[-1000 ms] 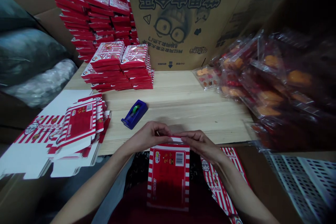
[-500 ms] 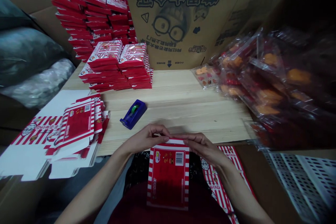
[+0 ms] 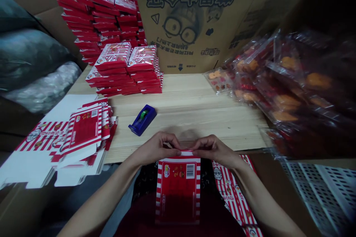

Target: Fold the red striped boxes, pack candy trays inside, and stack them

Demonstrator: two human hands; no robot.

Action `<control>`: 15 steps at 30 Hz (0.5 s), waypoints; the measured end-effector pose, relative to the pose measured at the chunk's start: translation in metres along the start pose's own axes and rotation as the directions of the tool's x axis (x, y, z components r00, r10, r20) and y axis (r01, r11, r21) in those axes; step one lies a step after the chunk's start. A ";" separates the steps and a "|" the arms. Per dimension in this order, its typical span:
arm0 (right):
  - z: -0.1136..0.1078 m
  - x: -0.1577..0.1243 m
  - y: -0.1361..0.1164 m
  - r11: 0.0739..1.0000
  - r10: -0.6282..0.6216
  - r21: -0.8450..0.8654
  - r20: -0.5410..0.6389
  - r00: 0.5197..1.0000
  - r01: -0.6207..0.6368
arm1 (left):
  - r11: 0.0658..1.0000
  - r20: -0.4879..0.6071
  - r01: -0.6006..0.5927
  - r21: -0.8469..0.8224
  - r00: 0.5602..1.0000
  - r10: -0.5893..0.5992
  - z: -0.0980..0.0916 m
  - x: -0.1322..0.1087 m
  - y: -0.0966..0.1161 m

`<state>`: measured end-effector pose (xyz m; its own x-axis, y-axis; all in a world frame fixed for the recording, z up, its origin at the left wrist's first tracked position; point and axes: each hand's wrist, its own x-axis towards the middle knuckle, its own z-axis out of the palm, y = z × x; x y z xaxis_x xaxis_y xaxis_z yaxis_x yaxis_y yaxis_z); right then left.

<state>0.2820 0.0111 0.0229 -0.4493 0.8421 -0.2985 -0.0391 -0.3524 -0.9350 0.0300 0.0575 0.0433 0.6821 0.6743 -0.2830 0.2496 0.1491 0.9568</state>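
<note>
Both hands were up at the front edge of the table [image 3: 194, 98], over the person's lap. The left hand [image 3: 155, 149] and right hand [image 3: 214, 151] were curled, not spread, with thumbs and fingers pinching the top edge of a red striped carton blank [image 3: 178, 191] from either side. Their fingertips nearly met at the middle. The blank hung below the hands, just off the table edge, its long axis running straight down the frame toward the person's body. Its short top edge lay crosswise between the hands, with a white strip [image 3: 187, 153] showing there. Neither hand was clearly nearer; the blank sat centred between the two arms. A blue tape dispenser [image 3: 142, 120] stood on the table ahead of the left hand, well apart from the blank. Flat blanks [image 3: 83, 133] lay at left of frame, red boxes [image 3: 125, 70] were stacked at upper centre-left, and bagged orange biscuits [image 3: 289, 96] were heaped at right. Another striped blank [image 3: 232, 196] lay at lower right, beside the right forearm.
</note>
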 end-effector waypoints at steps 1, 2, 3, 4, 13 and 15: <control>0.000 -0.002 0.001 1.000 -0.008 -0.011 0.001 1.000 0.008 | 1.000 0.002 -0.005 -0.004 1.000 0.005 0.000 -0.002 0.001; 0.000 -0.004 0.001 1.000 -0.018 -0.023 0.006 1.000 0.018 | 1.000 0.010 -0.015 -0.008 1.000 0.015 -0.001 -0.004 0.002; 0.000 -0.007 0.001 0.999 -0.028 -0.034 0.012 1.000 0.029 | 1.000 0.025 -0.028 -0.012 0.999 0.028 -0.002 -0.007 0.003; 0.000 -0.010 0.001 0.998 -0.040 -0.046 0.015 0.999 0.041 | 0.999 0.046 -0.040 -0.021 0.998 0.041 -0.003 -0.011 0.004; 0.006 -0.038 0.010 0.959 -0.163 -0.254 -0.113 0.980 0.130 | 0.965 0.039 -0.019 -0.260 0.999 0.030 0.009 -0.047 -0.009; 0.009 -0.038 0.010 0.959 -0.166 -0.254 -0.148 0.975 0.125 | 0.960 -0.072 -0.052 -0.274 0.997 0.033 0.014 -0.049 -0.014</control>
<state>0.2907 -0.0280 0.0269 -0.2995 0.9398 -0.1642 0.1333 -0.1292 -0.9826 0.0029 0.0120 0.0426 0.6386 0.7294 -0.2454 0.0160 0.3062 0.9518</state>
